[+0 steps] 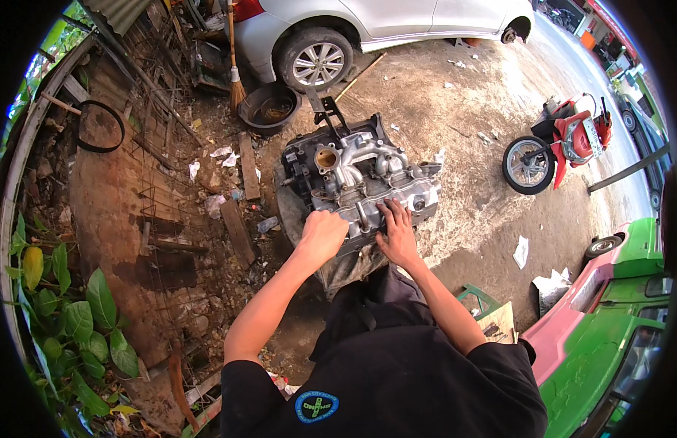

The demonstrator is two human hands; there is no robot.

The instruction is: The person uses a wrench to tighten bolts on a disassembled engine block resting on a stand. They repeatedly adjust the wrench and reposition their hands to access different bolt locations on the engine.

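Note:
A metal engine (360, 157) lies before me on a dark cloth-like cover, its pipes and round brass-coloured opening facing up. My left hand (324, 235) is closed in a fist at the near left edge of the engine; whatever its fingers grip, if anything, is hidden. On the silver top cover (424, 196), my right hand (398, 235) rests with its fingers stretched out and apart. A black bracket (331, 113) sticks up from the engine's far side.
Beyond the engine stand a black basin (269, 130), a broom (238, 93) and a silver car (386, 18). Wooden planks (249, 166) lie to the left. A red motorcycle (578, 140) is at right, a green and pink vehicle (597, 350) nearer. A green stool (483, 298) stands beside my right arm.

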